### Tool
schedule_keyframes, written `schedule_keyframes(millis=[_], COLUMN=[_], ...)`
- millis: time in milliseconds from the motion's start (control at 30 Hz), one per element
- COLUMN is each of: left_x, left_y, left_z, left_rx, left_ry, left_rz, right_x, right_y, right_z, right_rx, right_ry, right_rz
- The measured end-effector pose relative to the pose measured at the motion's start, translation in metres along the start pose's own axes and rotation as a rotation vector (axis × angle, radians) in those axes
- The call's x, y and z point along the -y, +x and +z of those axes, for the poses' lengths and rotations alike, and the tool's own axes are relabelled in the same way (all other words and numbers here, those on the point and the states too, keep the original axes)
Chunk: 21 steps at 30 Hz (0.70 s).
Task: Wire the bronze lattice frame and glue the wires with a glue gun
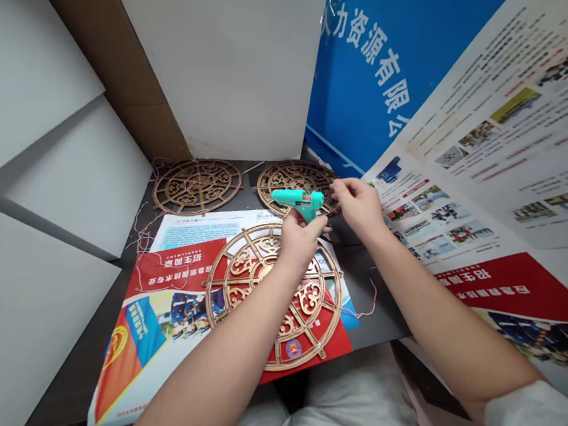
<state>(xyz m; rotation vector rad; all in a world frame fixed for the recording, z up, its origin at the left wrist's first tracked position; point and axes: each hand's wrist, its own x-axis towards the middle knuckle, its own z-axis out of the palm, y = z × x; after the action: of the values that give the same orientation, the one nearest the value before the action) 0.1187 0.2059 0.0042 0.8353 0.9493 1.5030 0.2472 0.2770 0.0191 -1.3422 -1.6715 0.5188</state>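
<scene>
A teal glue gun is gripped by its handle in my left hand, its nozzle pointing left. Below it, a round openwork wooden panel with scroll cut-outs lies over red and white printed leaflets. To the right of the glue gun's rear end, my right hand is raised with thumb and fingers pinched together. Whatever may be between those fingertips is too small to make out. My left hand and forearm hide part of the panel.
Two more round wooden panels lie at the back, one on the left and another behind the glue gun. Thin pinkish string tangles along the left. White boards and a printed poster enclose the dark table.
</scene>
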Motion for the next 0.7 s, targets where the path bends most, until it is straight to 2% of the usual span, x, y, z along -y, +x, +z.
schedule_keyframes(millis=[200,433,700], left_x=[0.002,0.001,0.003], left_y=[0.001,-0.001,0.001], left_z=[0.002,0.002,0.001], left_rx=[0.042,0.010,0.010], left_ry=[-0.005,0.026,0.028], left_rz=[-0.061,-0.050,-0.045], right_x=[0.005,0.014,0.019], right_y=[0.048,0.052,0.068], right_z=[-0.002,0.018,0.022], right_rx=[0.233,0.437,0.618], right_ry=[-0.311,-0.540,-0.623], right_rz=[-0.020,0.012,0.024])
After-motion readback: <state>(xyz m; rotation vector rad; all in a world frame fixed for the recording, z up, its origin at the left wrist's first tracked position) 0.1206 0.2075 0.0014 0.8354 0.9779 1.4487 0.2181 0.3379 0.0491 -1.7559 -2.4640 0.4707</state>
